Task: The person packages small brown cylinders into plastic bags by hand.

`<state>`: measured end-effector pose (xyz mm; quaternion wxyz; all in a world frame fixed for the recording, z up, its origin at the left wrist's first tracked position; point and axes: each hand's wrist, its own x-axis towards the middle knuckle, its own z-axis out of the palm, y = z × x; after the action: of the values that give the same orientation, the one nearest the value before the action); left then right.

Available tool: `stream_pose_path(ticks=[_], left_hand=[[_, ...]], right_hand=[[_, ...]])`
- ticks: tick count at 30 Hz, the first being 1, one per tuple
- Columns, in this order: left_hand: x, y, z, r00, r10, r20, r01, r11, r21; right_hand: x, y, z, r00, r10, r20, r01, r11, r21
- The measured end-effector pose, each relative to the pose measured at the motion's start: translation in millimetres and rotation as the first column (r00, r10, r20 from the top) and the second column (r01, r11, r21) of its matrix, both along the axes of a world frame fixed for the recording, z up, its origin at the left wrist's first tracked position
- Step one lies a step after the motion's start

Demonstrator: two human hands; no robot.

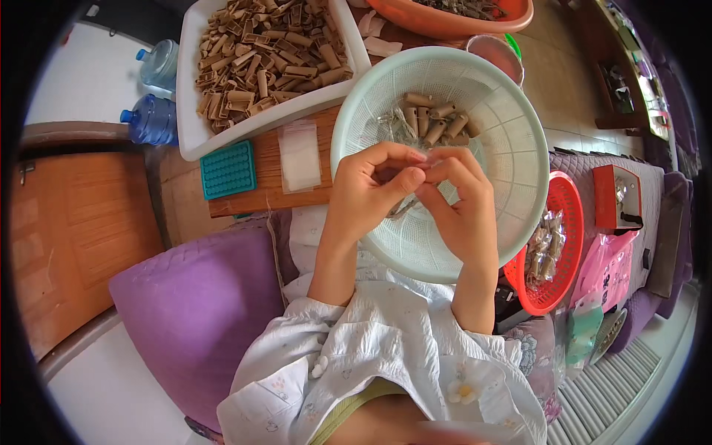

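Observation:
My left hand [374, 189] and my right hand [463, 204] meet over a pale green mesh basket [538, 178]. Thumbs and fingertips of both are pinched together, nearly touching. What lies between them is mostly covered by the fingers and too small to name. Several short tan half-round tubes [437, 122] lie inside the basket, just beyond my fingers. Beside them is some crumpled clear plastic wrapping [393, 124]. A shiny bit of something [404, 208] shows below my hands, partly hidden by them.
A white tray [360, 52] heaped with tan pieces stands at the far left. On the wooden table [263, 167] are clear flat bags [299, 157] and a teal moulded tray [228, 170]. At right, a red basket [577, 245] holds shiny packets [545, 248]. An orange basin [445, 28] sits at the back.

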<state>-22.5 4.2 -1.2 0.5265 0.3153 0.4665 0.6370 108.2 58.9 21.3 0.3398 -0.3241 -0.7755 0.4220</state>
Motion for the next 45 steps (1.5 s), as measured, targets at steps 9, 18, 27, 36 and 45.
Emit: stream_pose_path(ticks=[9,18,27,36,45], left_hand=[[7.2,-2.5,8.5,0.996,0.091,-0.018,-0.088,0.99,0.11],[16.8,-1.2,9.2,0.974,0.225,0.022,-0.225,0.957,0.181],[23.7,-4.8,11.6,0.889,0.366,-0.276,-0.289,0.914,0.284],[12.3,-3.2,19.4,0.288,0.675,-0.679,-0.118,0.729,0.675],[7.0,-0.4,14.1,0.33,0.491,-0.806,-0.045,0.861,0.507]], right_hand=[[3.7,-10.6,-2.0,0.991,-0.12,-0.064,0.116,0.991,-0.063],[-5.3,-18.9,2.6,0.852,-0.264,-0.452,-0.002,0.862,-0.507],[10.0,-15.8,0.1,0.939,-0.135,-0.317,-0.058,0.844,-0.533],[4.5,-15.5,1.8,0.99,-0.102,-0.095,0.095,0.992,-0.081],[4.1,-19.1,5.1,0.982,-0.128,0.138,0.1,0.976,0.194]])
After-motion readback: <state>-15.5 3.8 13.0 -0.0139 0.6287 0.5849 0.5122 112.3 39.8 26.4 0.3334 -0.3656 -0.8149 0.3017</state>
